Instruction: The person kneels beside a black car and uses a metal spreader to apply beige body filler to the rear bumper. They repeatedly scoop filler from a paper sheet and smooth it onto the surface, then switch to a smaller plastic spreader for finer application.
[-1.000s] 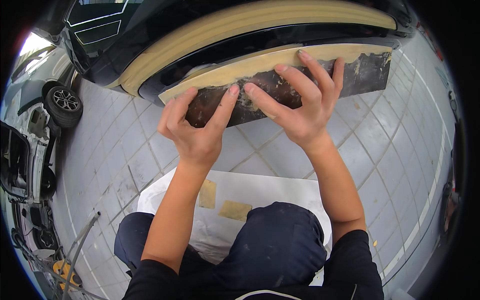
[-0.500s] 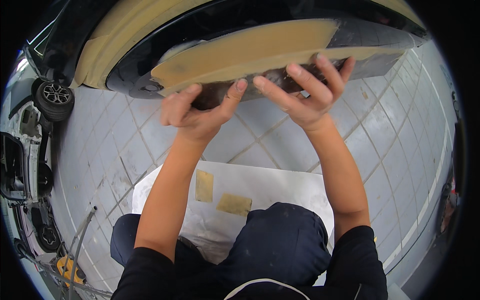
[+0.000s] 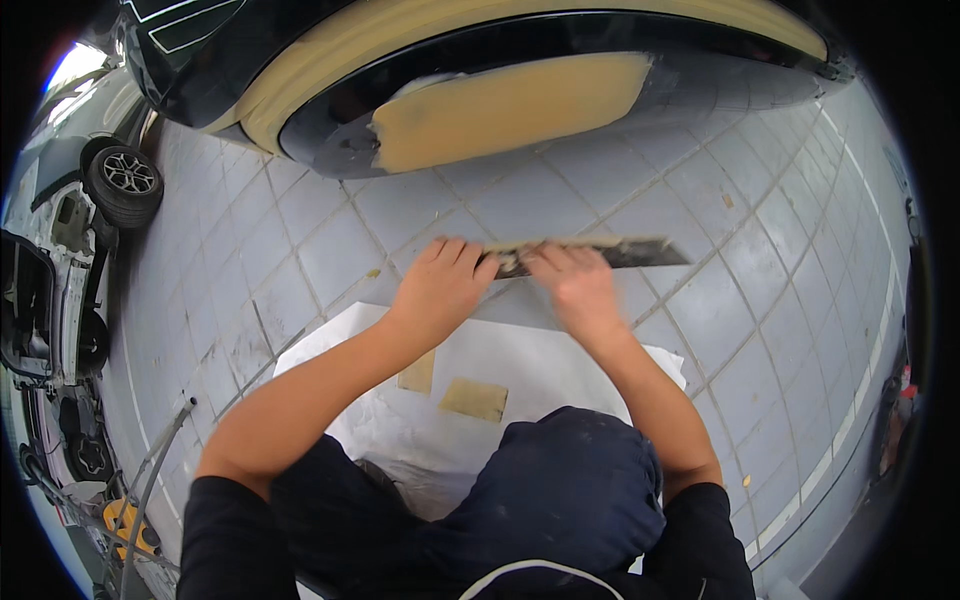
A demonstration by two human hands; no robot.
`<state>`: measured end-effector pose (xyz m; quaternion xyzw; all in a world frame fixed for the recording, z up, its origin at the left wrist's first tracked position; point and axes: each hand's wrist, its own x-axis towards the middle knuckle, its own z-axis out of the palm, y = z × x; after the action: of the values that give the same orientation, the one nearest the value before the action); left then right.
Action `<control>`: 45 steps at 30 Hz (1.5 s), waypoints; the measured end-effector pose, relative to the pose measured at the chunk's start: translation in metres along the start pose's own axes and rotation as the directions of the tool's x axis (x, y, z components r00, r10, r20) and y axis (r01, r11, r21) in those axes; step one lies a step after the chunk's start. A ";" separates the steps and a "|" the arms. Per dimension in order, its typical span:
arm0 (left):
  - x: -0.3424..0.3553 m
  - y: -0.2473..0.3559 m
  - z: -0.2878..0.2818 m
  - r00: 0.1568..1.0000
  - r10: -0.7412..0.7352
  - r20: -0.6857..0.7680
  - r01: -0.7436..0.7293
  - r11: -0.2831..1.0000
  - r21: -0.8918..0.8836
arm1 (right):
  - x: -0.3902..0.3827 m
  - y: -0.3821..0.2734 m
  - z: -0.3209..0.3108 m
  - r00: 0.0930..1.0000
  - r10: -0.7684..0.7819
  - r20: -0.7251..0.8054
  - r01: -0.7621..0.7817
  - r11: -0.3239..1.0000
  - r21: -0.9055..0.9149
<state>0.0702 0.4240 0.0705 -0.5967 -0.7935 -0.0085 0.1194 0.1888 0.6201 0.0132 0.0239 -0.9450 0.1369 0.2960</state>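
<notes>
A long dark filler spreader (image 3: 645, 253), with tan filler along its far edge, is held level above the floor in front of me. My left hand (image 3: 440, 283) is closed around its left end. Over its middle, my right hand (image 3: 578, 290) is closed too, slightly blurred by motion. Beyond them, apart from the spreader, a smooth tan patch of filler (image 3: 510, 110) covers part of a black car body panel (image 3: 335, 140). A paler smear shows along the patch's upper left edge.
Masking paper (image 3: 350, 65) runs along the car above the panel. Below my hands, a white sheet (image 3: 550, 352) bears tan rectangular pieces (image 3: 474, 399). Parked at left is a car with a wheel (image 3: 128, 172). Grey metal bars (image 3: 162, 455) and a yellow object (image 3: 130, 525) sit lower left.
Both hands have drawn the spreader off the panel, toward me and down. My fingers now curl over it instead of spreading along it. The filler patch is fully exposed.
</notes>
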 end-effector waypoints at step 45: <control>-0.362 -0.104 0.049 0.527 -0.634 0.566 -0.029 -0.679 -0.734 | -0.144 -0.162 0.113 0.490 0.356 0.796 -0.336 0.919 -0.204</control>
<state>0.0566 0.0594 -0.0356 0.0501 -0.5039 -0.8162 -0.2783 0.2653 0.4280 -0.1181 -0.1083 -0.9590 0.1564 -0.2100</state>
